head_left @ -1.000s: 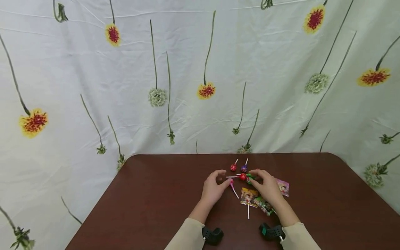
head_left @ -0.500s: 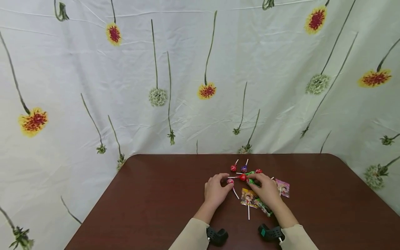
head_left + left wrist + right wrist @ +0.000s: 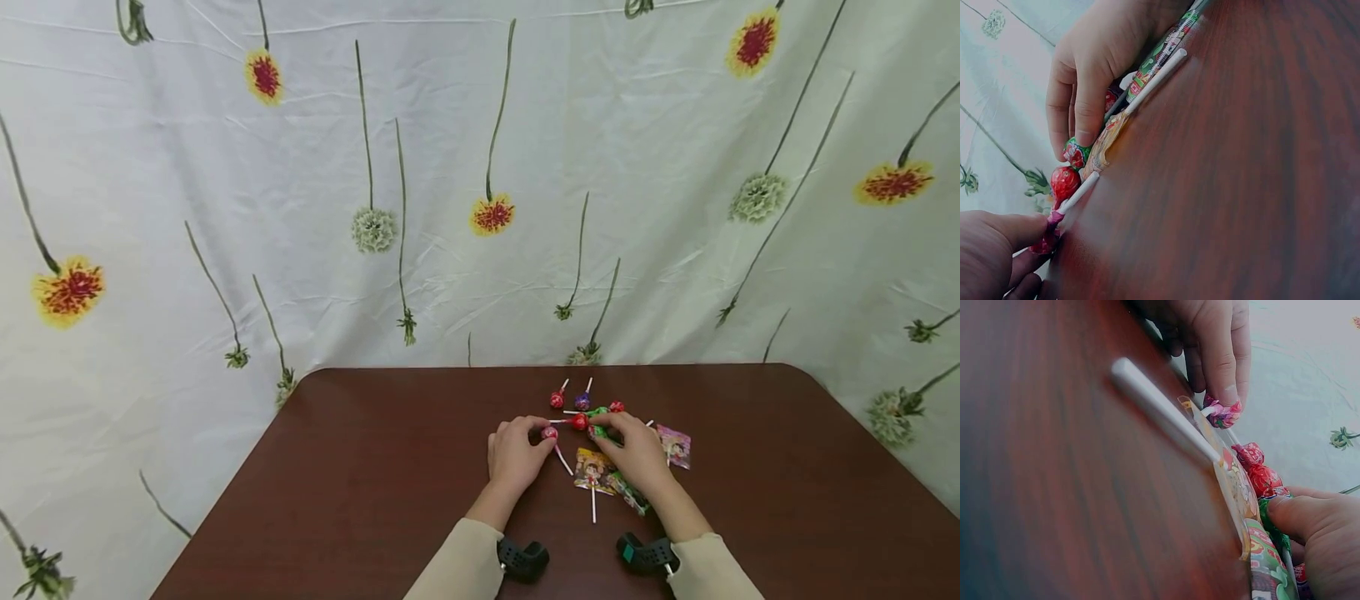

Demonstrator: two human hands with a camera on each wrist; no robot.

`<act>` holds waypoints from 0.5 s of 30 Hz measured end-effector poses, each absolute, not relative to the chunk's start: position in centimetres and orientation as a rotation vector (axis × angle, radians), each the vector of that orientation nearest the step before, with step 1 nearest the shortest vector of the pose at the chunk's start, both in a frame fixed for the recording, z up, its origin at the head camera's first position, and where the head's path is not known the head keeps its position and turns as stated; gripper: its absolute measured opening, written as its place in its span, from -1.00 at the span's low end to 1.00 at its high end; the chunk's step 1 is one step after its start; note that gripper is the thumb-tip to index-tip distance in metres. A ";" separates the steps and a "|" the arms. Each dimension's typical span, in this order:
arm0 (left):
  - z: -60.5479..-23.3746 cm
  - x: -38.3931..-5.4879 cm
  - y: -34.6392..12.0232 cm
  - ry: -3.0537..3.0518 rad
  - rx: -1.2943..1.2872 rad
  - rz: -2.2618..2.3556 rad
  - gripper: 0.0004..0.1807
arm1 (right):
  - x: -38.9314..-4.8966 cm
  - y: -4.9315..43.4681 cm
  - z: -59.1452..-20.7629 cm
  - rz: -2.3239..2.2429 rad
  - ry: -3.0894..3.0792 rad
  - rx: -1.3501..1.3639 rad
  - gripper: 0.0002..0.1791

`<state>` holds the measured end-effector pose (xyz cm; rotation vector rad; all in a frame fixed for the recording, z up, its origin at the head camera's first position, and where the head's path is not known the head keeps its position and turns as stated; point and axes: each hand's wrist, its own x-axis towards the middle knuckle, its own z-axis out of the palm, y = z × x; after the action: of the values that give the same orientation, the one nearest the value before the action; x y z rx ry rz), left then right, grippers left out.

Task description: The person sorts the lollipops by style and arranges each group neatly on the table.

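Note:
My left hand [image 3: 513,457] pinches the pink lollipop [image 3: 550,433] by its wrapped head between thumb and fingers; its white stick slants toward me. To the right, my right hand [image 3: 637,454] pinches a green-and-red wrapped lollipop [image 3: 1075,153] at its head. Between the two hands lies a red lollipop [image 3: 580,422], its stick pointing left. In the right wrist view the left fingertips cover part of the pink lollipop [image 3: 1225,415], while the right thumb presses on the green wrapper [image 3: 1272,525]. The right hand hides part of the cluster.
Behind the hands lie a red lollipop [image 3: 557,400], a purple one [image 3: 582,402] and another red one [image 3: 617,407]. Nearer me are a yellow flat-wrapped lollipop [image 3: 592,471] and a green packet [image 3: 628,492]. A pink packet [image 3: 675,447] lies right on the brown table [image 3: 360,500].
My left hand has come down and slightly right, closing its fingers on the pink lollipop. My right hand has shifted slightly lower, uncovering the red lollipop behind it. The head view has tilted slightly.

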<state>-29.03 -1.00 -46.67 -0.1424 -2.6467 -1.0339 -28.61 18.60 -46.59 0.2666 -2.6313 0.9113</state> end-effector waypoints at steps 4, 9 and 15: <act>-46.7 -29.0 -1.0 -2.642 -0.144 -1.038 -0.78 | -28.5 18.6 -46.6 0.923 -2.639 0.258 -0.73; -46.7 -29.0 -0.9 -2.636 -0.135 -1.059 -0.77 | -28.5 18.5 -46.6 0.922 -2.645 0.258 -0.72; -46.9 -29.2 -1.0 -2.626 -0.127 -1.098 -0.79 | -28.5 18.5 -46.6 0.904 -2.636 0.268 -0.72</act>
<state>-29.21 -0.99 -46.86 -0.1270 -2.6259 -1.0975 -28.53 18.52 -46.58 0.2684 -2.6356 0.9042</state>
